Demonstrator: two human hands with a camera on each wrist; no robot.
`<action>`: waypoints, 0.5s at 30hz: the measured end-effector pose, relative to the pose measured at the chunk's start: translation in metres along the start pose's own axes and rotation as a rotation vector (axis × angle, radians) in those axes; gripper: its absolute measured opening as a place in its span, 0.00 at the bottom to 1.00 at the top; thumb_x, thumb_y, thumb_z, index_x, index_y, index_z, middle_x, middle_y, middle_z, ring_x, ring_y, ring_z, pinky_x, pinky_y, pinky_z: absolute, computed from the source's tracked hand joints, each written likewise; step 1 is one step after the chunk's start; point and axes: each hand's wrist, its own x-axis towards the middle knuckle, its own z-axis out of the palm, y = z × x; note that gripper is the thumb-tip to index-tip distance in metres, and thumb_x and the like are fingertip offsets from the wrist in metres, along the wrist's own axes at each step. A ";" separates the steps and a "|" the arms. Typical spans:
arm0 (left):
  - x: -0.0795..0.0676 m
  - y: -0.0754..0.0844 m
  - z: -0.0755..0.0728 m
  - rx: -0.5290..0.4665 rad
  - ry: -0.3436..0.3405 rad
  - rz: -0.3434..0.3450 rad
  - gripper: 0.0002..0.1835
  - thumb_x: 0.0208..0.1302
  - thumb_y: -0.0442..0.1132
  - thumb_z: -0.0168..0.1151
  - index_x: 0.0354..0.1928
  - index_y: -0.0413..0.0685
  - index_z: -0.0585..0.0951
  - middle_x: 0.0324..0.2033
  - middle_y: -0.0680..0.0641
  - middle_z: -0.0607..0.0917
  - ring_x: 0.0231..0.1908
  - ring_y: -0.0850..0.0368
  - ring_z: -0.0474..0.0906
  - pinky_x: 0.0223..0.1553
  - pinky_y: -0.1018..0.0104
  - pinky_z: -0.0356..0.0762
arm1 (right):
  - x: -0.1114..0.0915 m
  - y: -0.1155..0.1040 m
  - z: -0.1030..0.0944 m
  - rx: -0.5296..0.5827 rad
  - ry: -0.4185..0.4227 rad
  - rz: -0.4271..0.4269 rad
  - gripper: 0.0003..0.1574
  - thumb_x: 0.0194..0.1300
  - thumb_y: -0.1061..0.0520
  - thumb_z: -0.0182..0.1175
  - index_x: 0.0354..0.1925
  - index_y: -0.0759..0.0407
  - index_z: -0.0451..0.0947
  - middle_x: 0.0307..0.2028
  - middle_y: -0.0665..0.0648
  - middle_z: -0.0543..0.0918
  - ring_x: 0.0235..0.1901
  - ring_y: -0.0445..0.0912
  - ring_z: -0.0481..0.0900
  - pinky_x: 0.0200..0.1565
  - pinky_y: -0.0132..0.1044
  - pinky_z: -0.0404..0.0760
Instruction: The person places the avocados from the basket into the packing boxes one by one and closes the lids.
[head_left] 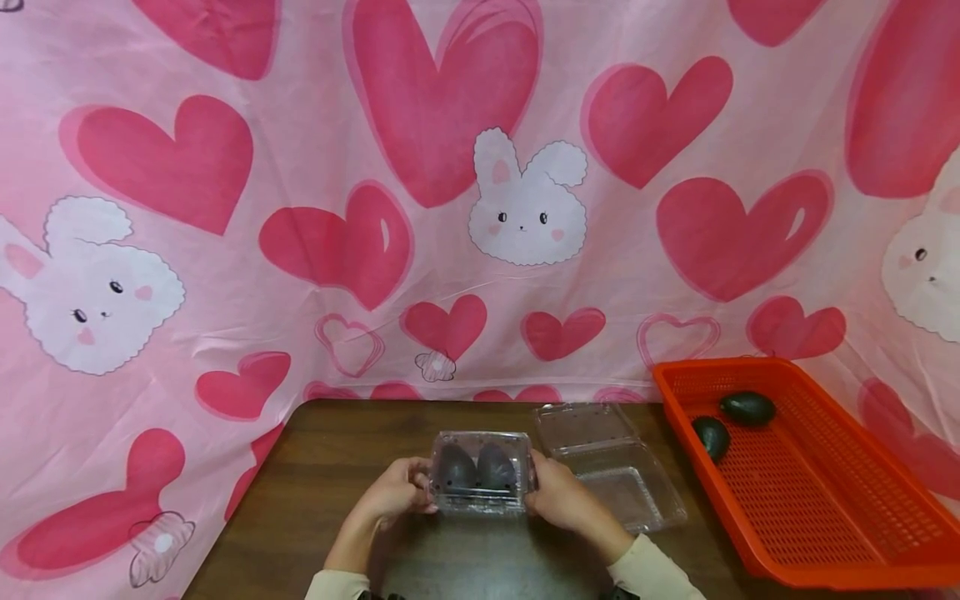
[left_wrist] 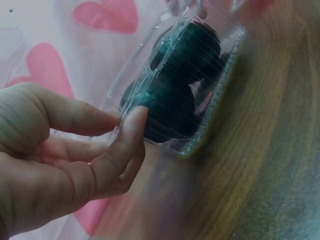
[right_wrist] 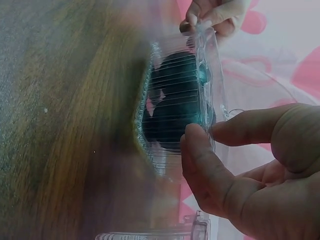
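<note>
A clear plastic clamshell box [head_left: 480, 502] with its lid down is near the middle of the table. Two dark avocados [head_left: 457, 469] lie side by side inside it, seen through the plastic. My left hand [head_left: 397, 490] pinches the box's rim at its left end between thumb and fingers. At the opposite end my right hand [head_left: 561, 497] pinches the rim the same way. Both wrist views show the avocados [left_wrist: 172, 107] behind the ribbed wall of the clamshell box [right_wrist: 172, 65]. The box's underside seems close to the wood; whether it touches, I cannot tell.
Behind and right of my right hand lies another clear clamshell box [head_left: 633, 492], opened flat. An orange perforated basket [head_left: 817, 508] stands at the right, with two avocados [head_left: 747, 408] toward its far end. A pink heart-patterned cloth [head_left: 615, 283] hangs behind the wooden table [head_left: 300, 500].
</note>
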 end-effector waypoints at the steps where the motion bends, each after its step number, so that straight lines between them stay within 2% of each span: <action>1: 0.001 0.000 -0.001 0.001 0.002 -0.001 0.35 0.55 0.13 0.54 0.67 0.14 0.59 0.31 0.46 0.72 0.27 0.57 0.75 0.35 0.64 0.90 | 0.000 0.000 0.000 0.000 0.004 -0.002 0.37 0.45 0.72 0.67 0.57 0.71 0.73 0.31 0.58 0.82 0.33 0.50 0.78 0.33 0.42 0.81; 8: 0.008 -0.002 -0.007 0.034 0.055 0.011 0.32 0.56 0.14 0.52 0.66 0.14 0.61 0.29 0.47 0.72 0.26 0.57 0.74 0.34 0.64 0.89 | 0.013 -0.001 0.004 -0.021 0.010 -0.007 0.34 0.47 0.71 0.67 0.55 0.69 0.74 0.29 0.56 0.83 0.32 0.49 0.79 0.32 0.42 0.81; 15: 0.014 0.000 -0.003 0.051 0.205 0.030 0.28 0.55 0.15 0.49 0.62 0.15 0.67 0.30 0.45 0.73 0.26 0.56 0.74 0.32 0.65 0.86 | 0.030 -0.004 0.007 -0.016 0.012 0.000 0.29 0.46 0.72 0.67 0.50 0.70 0.75 0.29 0.58 0.83 0.29 0.50 0.78 0.29 0.40 0.79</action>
